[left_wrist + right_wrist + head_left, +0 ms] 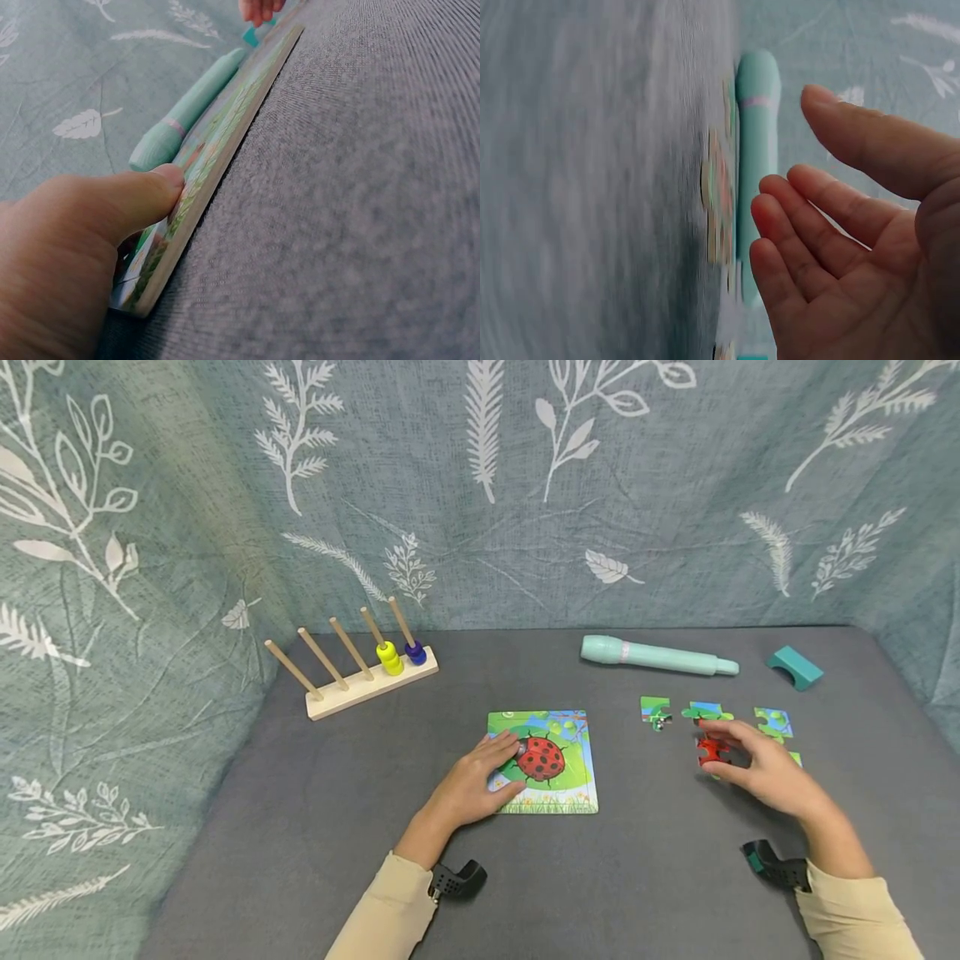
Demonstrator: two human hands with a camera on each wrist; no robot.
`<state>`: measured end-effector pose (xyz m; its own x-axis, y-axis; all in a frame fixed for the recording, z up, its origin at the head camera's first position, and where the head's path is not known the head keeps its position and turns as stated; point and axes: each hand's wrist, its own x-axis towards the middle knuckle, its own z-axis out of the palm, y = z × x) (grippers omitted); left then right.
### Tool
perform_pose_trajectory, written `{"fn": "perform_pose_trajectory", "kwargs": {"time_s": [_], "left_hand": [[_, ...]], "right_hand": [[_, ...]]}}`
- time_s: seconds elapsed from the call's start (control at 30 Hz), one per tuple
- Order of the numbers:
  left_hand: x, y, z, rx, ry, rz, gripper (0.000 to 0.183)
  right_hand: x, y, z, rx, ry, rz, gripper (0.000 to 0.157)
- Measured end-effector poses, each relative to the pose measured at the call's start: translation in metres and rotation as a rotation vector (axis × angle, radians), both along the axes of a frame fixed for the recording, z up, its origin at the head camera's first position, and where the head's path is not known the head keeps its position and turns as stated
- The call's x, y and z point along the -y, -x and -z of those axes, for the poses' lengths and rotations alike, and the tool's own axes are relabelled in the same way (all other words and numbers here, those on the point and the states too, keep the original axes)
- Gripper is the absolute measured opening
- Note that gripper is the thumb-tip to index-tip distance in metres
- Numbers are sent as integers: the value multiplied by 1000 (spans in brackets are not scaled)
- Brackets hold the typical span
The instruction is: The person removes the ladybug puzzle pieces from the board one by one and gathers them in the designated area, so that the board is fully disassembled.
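Square ladybug-print puzzle board [573,797] lies flat on the dark grey desk [637,885]. Left hand [468,781] rests on its left side, fingers extended, thumb over near edge. Right hand [776,768]: fingers apart, nothing gripped, right at a flat red jigsaw piece [711,750]; green-and-blue jigsaw pieces [774,722] lie around. Pale wooden peg stand [348,695], left rear: yellow rings [389,658] on fourth peg from left, dark blue rings [416,652] on fifth.
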<state>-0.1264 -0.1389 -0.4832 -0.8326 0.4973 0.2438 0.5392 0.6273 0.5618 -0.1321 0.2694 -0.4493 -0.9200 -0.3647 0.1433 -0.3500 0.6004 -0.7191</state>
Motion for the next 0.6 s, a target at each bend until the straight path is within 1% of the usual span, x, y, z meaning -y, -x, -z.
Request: {"fn": "perform_pose_trajectory", "kwargs": {"time_s": [0.13,0.3,0.5,0.6], "left_hand": [[0,0,-1,-14,-2,-1,57],[0,1,-1,-8,-4,2,57],[2,2,-3,21,-13,-11,59],[4,3,-5,19,-14,-10,61]], "right_hand": [[10,1,-2,-2,-29,-8,53],[27,1,-5,43,-48,-26,53],[56,5,-7,71,-6,-76,52],[73,8,-7,78,10,-91,52]]}}
